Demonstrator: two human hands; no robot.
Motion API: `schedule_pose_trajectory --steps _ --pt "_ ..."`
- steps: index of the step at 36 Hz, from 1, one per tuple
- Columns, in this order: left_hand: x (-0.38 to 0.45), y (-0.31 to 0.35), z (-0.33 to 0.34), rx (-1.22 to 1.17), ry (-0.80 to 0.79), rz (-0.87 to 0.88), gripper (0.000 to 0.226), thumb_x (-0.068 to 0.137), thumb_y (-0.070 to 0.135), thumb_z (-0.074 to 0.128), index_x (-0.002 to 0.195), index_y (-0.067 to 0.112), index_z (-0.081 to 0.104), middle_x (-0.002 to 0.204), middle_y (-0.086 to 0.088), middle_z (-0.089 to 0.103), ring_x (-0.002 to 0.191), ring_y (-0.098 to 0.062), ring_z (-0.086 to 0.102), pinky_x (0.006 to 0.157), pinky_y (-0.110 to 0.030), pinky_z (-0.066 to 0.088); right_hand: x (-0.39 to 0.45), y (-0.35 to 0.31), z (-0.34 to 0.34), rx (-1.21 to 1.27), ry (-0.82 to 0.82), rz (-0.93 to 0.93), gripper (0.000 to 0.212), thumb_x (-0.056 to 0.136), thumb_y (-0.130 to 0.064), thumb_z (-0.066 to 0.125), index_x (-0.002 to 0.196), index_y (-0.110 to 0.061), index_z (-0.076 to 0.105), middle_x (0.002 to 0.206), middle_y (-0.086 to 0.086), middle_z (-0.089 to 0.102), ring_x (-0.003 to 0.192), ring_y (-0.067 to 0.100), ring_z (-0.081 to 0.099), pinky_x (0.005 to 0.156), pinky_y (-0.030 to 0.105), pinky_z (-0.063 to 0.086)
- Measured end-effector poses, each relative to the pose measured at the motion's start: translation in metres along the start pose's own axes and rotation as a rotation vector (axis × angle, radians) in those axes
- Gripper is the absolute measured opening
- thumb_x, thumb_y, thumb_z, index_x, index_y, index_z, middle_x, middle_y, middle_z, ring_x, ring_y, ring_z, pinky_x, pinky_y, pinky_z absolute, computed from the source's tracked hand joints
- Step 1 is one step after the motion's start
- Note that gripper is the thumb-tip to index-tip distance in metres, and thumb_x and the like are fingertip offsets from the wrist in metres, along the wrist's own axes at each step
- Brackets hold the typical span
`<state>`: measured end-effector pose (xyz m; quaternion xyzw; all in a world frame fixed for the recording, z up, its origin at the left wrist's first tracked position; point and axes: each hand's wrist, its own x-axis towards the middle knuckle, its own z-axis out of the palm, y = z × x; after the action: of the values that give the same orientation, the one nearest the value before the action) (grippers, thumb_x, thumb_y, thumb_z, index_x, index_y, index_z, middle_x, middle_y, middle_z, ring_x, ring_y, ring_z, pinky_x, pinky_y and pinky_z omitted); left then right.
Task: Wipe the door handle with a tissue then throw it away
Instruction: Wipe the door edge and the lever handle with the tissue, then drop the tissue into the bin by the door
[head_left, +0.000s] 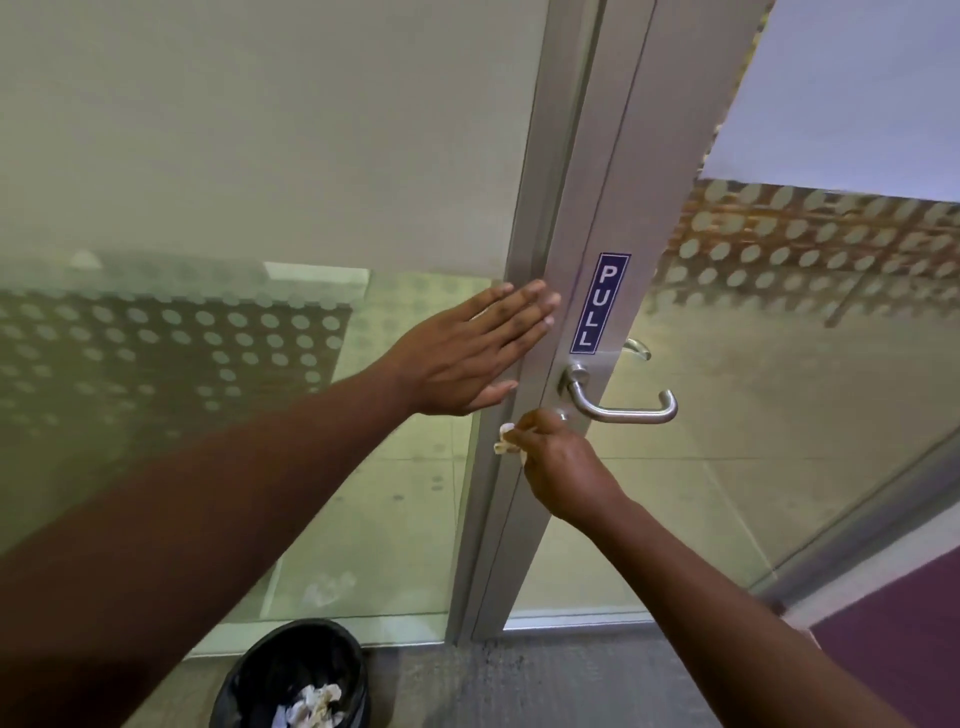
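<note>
A: What do the hands show in the head view?

B: The left hand (470, 353) is spread flat, fingers straight and together, its fingertips lying against the grey metal door frame (524, 467). It grips nothing.

A: And the other?

B: The right hand (563, 462) sits lower, just below the left, and is curled closed around a crumpled tissue (506, 439). A small white wad of it pokes out at the left side of the fist, against the frame's edge.

A: Where is the door handle?

B: The door handle (626, 408), a silver lever, sticks out to the right, just above and to the right of the right hand. The knuckles are close under its base, but I cannot tell whether they touch it. Above it, level with the left hand's fingertips, runs a blue PULL sticker (600, 304).

A: Anything lower down?

B: A black bin (244, 680) stands on the floor, well below the left forearm, with crumpled paper (311, 704) inside.
</note>
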<state>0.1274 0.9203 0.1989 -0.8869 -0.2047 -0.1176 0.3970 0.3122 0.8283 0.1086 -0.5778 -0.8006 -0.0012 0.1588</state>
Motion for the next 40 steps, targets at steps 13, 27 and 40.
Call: schedule_pose_trajectory --steps 13,27,40 --pt "-0.160 0.045 0.019 -0.118 -0.242 -0.268 0.078 0.106 0.052 0.030 0.162 -0.002 0.020 0.171 -0.023 0.009 0.159 -0.039 0.006 0.130 -0.049 0.008 0.012 -0.091 0.087 0.031 -0.127 -0.191 0.029 0.094 -0.016 0.061 0.122 -0.019 0.069 0.107 0.006 0.072 0.094 0.026 0.063 0.075 0.037 0.055" --pt "-0.303 0.099 -0.007 -0.246 -0.599 -0.749 0.078 0.105 0.052 0.025 0.161 -0.002 0.024 0.170 -0.022 0.013 0.159 -0.037 0.012 0.128 -0.047 0.015 0.013 -0.198 0.180 0.080 -0.337 -0.267 0.025 0.096 -0.022 0.054 0.118 -0.015 0.065 0.101 0.010 0.065 0.094 0.031 0.062 0.078 0.040 0.053" --pt "-0.370 0.130 -0.022 -0.335 -0.818 -0.937 0.077 0.107 0.052 0.026 0.163 0.001 0.012 0.172 -0.018 0.002 0.160 -0.034 0.000 0.130 -0.045 0.004 0.002 -0.227 0.210 -0.021 -0.385 -0.244 0.025 0.092 -0.005 0.053 0.113 -0.011 0.065 0.102 0.010 0.064 0.092 0.030 0.061 0.076 0.033 0.050"
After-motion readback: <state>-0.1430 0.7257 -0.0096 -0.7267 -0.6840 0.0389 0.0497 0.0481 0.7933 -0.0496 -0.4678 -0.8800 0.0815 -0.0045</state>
